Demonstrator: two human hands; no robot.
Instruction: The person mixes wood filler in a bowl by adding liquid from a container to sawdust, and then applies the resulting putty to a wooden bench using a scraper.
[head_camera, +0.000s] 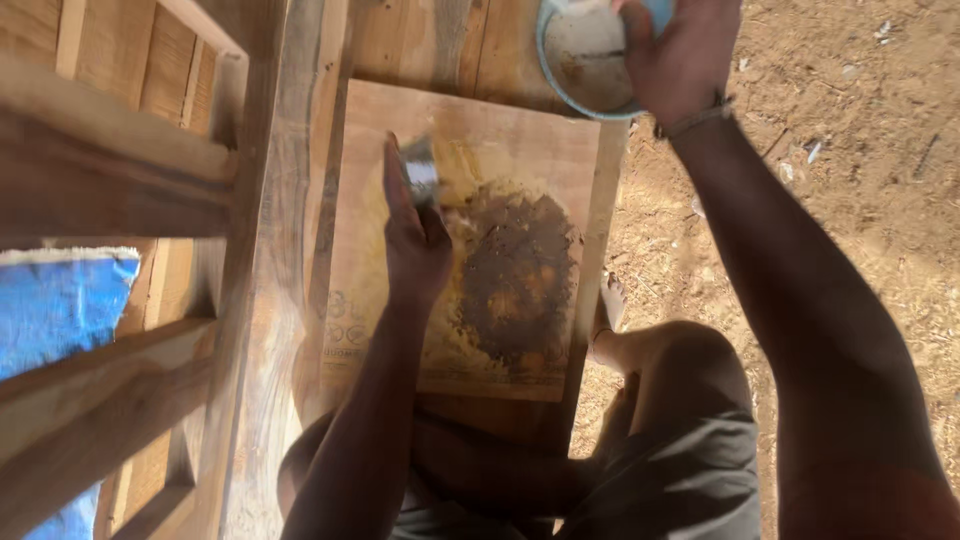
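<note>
**Hands at a stained board, one with a small tin, one on a bowl**

While the left hand (415, 235) rests edge-down on a flat wooden board (370, 160), its fingers are closed around a small shiny metal tin (421, 172) held just above the board's upper middle. Directly right of that tin and hand, touching distance away, spreads a dark brown, crusty patch (520, 275) ringed with yellow smears. The board's long axis runs away from the person, and the patch stretches along it.

Farther off, at the board's far right corner, the right hand (680, 60) grips the rim of a round pale blue bowl (580, 55) with a whitish, stained inside. The left hand is much nearer the patch.

Under the board lies a rough wooden worktop (275, 300). Left of it are timber slats (110, 160) and blue sheeting (55, 310); right is sandy ground (860, 150). The person's bent knee (690, 360) shows below.
</note>
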